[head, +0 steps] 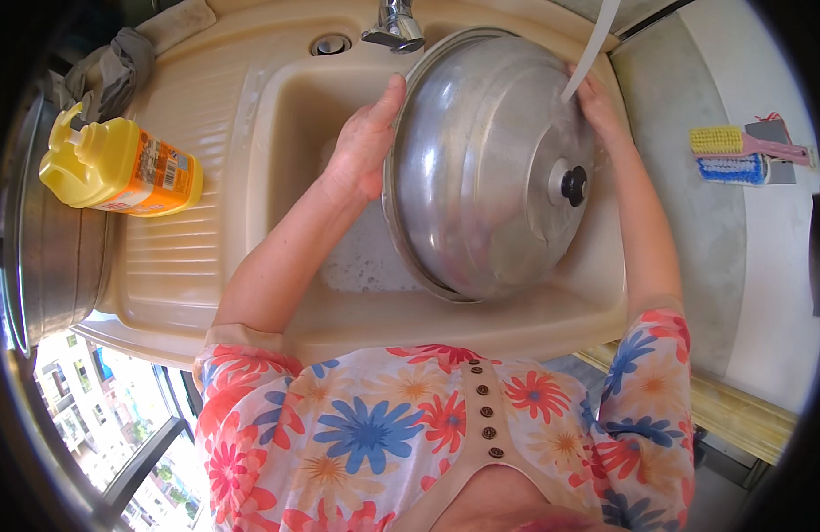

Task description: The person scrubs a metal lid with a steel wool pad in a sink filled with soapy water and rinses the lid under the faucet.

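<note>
A large domed metal pot lid (pixel 476 153) with a black knob (pixel 573 186) is held tilted over the beige sink (pixel 450 319). My left hand (pixel 369 139) grips its left rim, with the thumb pointing up along the edge. On the far right side my right hand (pixel 595 106) holds the lid, its fingers partly hidden behind the metal. A white hose or strip (pixel 593 50) hangs down in front of the lid's upper right. Sudsy water (pixel 367 259) shows in the basin below. The chrome faucet (pixel 395 30) stands at the back, just left of the lid's top.
A yellow pump bottle (pixel 121 166) with an orange label is on the ribbed drainboard (pixel 174 246). Farther left is a large metal pot (pixel 61 226); grey cloths (pixel 121 70) lie behind. Two brushes (pixel 729 153) hang at the right wall. A window (pixel 104 412) is at lower left.
</note>
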`<state>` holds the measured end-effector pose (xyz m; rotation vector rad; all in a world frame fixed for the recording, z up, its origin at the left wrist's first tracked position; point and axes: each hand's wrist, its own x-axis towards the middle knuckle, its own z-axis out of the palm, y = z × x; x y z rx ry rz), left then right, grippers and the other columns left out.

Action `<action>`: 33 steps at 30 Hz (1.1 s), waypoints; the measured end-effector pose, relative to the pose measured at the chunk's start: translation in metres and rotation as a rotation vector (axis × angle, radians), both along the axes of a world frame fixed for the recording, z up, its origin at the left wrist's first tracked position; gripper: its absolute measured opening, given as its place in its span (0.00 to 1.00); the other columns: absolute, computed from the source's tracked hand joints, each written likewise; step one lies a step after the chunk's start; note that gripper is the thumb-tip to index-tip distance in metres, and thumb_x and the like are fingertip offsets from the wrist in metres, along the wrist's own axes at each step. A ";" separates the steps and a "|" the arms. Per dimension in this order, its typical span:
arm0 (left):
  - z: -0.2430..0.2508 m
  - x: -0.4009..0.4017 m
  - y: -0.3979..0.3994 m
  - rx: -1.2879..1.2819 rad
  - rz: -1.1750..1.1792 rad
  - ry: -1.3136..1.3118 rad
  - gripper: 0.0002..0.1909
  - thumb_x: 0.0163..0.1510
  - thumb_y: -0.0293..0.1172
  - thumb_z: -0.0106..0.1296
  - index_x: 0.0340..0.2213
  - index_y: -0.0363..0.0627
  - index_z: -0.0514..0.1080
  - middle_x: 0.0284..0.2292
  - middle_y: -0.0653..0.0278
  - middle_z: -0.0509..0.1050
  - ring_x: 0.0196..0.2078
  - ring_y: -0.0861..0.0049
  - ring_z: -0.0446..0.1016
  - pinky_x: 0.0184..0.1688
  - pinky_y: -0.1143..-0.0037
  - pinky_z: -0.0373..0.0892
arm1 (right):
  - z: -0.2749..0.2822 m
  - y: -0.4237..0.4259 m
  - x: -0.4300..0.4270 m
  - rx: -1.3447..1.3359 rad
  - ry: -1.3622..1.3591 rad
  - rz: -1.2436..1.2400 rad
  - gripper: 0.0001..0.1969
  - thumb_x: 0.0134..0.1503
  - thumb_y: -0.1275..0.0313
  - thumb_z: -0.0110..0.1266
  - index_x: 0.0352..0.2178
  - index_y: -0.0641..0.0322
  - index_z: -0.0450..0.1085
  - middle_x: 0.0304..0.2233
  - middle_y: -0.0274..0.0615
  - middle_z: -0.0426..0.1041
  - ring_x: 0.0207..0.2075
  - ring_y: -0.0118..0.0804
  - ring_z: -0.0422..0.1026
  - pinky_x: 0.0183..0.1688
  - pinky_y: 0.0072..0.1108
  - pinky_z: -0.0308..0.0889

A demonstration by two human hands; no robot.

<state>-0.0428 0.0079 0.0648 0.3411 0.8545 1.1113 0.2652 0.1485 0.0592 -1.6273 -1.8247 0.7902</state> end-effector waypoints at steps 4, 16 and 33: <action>-0.017 -0.007 0.006 0.043 -0.016 -0.089 0.26 0.56 0.48 0.38 0.44 0.35 0.63 0.40 0.56 0.69 0.40 0.72 0.70 0.42 0.72 0.69 | -0.020 -0.038 0.045 -0.341 0.385 -0.353 0.30 0.55 0.52 0.42 0.52 0.65 0.56 0.50 0.42 0.62 0.52 0.34 0.60 0.54 0.22 0.52; -0.027 -0.017 0.010 0.055 -0.062 -0.164 0.24 0.56 0.48 0.38 0.43 0.39 0.64 0.38 0.59 0.71 0.39 0.73 0.71 0.41 0.73 0.69 | -0.100 -0.113 0.103 -0.359 0.622 -0.529 0.27 0.55 0.53 0.44 0.47 0.65 0.62 0.45 0.43 0.66 0.46 0.35 0.64 0.48 0.27 0.60; -0.047 -0.032 0.025 0.085 -0.133 -0.345 0.27 0.57 0.50 0.34 0.47 0.40 0.62 0.42 0.56 0.69 0.43 0.66 0.69 0.46 0.68 0.66 | -0.048 -0.172 0.071 -0.422 1.091 -0.765 0.20 0.56 0.59 0.41 0.43 0.63 0.65 0.42 0.44 0.69 0.43 0.39 0.68 0.47 0.30 0.63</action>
